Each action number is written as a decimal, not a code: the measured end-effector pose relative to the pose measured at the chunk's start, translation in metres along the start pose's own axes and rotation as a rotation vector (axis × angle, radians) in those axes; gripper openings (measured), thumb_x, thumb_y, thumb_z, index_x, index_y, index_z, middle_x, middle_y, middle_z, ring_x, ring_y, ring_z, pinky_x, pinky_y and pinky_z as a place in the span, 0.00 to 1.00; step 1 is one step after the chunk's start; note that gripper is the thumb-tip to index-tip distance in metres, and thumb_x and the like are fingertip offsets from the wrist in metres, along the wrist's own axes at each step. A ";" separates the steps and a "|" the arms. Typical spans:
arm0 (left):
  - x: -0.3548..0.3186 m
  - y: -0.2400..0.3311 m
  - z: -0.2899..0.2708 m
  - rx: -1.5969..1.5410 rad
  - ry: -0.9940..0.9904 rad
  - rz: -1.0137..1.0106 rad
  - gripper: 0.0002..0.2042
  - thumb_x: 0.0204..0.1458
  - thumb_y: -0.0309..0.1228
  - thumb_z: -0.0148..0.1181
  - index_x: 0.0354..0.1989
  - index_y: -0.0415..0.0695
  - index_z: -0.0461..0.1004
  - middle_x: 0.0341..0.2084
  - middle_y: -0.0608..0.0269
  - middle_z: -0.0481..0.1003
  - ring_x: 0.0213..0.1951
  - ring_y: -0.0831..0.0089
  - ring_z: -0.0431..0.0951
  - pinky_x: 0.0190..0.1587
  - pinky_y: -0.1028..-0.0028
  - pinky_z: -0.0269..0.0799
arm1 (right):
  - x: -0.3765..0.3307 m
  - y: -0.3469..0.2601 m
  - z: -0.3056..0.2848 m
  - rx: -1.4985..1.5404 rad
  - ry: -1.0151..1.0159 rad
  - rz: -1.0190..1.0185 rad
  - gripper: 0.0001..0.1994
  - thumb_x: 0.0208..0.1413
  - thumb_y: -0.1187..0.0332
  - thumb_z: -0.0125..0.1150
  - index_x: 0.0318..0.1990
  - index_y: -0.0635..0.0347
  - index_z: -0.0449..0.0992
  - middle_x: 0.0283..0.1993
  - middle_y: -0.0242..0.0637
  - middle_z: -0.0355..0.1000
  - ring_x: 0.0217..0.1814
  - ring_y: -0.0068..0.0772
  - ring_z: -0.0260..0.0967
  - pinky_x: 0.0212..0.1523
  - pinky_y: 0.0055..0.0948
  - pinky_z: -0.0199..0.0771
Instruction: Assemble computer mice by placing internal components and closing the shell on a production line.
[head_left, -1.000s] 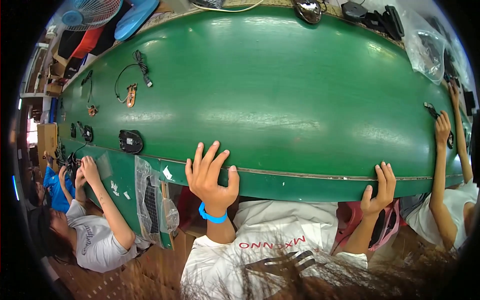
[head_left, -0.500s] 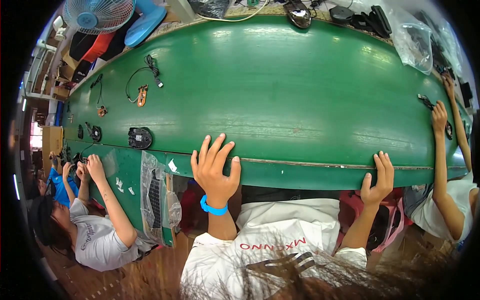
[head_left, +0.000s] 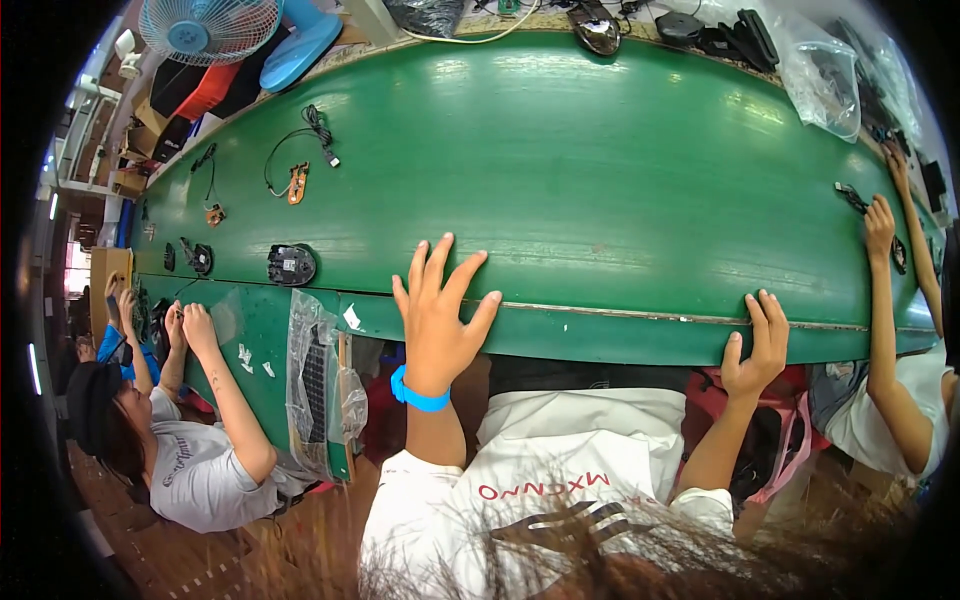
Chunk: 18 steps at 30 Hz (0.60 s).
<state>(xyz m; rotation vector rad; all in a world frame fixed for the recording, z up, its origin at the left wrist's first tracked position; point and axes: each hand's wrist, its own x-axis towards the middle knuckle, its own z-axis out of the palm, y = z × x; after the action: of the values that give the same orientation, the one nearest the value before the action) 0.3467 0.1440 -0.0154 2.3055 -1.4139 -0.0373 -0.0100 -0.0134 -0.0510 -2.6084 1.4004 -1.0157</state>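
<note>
My left hand (head_left: 440, 325), with a blue band at its wrist, reaches over the near edge of a long green work surface (head_left: 600, 170). Its fingers are spread and nothing is in it. My right hand (head_left: 757, 345) rests on the same edge farther right, also without any object, its fingers stretched forward. Left of my left hand lies a black computer mouse shell (head_left: 291, 264). Beyond that is an orange circuit board (head_left: 298, 183) with a coiled black USB cable (head_left: 318, 124).
At the left, a co-worker (head_left: 205, 470) handles a small part. Another person's hand (head_left: 879, 228) is beside a cable (head_left: 851, 197) at the right. A plastic-wrapped keyboard (head_left: 315, 385) lies at the near left. A fan (head_left: 205, 30) and a mouse (head_left: 596, 28) stand along the back.
My left hand has moved forward and slightly right, its fingers farther over the green surface. My right hand stays near the edge. The view has shifted a little; the co-worker's hands at left moved.
</note>
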 end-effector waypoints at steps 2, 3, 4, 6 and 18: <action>0.010 0.009 0.002 0.016 -0.067 -0.036 0.23 0.48 0.39 0.67 0.56 0.55 0.76 0.67 0.56 0.62 0.70 0.46 0.56 0.62 0.32 0.50 | 0.000 0.000 0.000 -0.003 0.008 0.009 0.25 0.42 0.70 0.55 0.52 0.63 0.78 0.59 0.48 0.72 0.62 0.56 0.68 0.63 0.47 0.66; 0.013 0.011 0.003 0.024 -0.100 -0.053 0.25 0.47 0.40 0.69 0.57 0.56 0.76 0.69 0.54 0.60 0.70 0.45 0.54 0.61 0.29 0.50 | 0.001 -0.001 0.001 0.003 0.010 0.009 0.24 0.43 0.69 0.55 0.52 0.63 0.78 0.59 0.49 0.72 0.62 0.56 0.68 0.63 0.47 0.66; 0.014 0.012 0.002 0.025 -0.101 -0.048 0.25 0.47 0.40 0.69 0.57 0.56 0.76 0.69 0.54 0.60 0.70 0.45 0.54 0.61 0.29 0.50 | 0.001 -0.001 0.000 0.008 0.012 0.011 0.24 0.45 0.69 0.55 0.52 0.63 0.78 0.59 0.49 0.72 0.62 0.55 0.68 0.64 0.46 0.65; 0.015 0.010 0.002 0.003 -0.110 -0.051 0.26 0.45 0.41 0.70 0.56 0.56 0.75 0.67 0.52 0.60 0.69 0.42 0.54 0.58 0.24 0.51 | 0.001 -0.002 0.000 0.014 0.017 0.015 0.23 0.46 0.69 0.55 0.52 0.64 0.78 0.59 0.49 0.72 0.62 0.55 0.68 0.64 0.46 0.65; 0.022 0.016 0.003 -0.043 -0.125 -0.065 0.28 0.41 0.42 0.73 0.54 0.55 0.76 0.65 0.48 0.61 0.69 0.40 0.53 0.55 0.21 0.52 | 0.000 -0.003 -0.001 0.009 0.001 0.035 0.23 0.45 0.69 0.56 0.52 0.63 0.78 0.60 0.48 0.71 0.62 0.53 0.68 0.64 0.45 0.66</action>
<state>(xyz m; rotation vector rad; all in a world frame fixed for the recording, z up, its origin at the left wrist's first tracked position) 0.3429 0.1184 -0.0083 2.3491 -1.3828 -0.2322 -0.0086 -0.0114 -0.0498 -2.5673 1.4332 -1.0168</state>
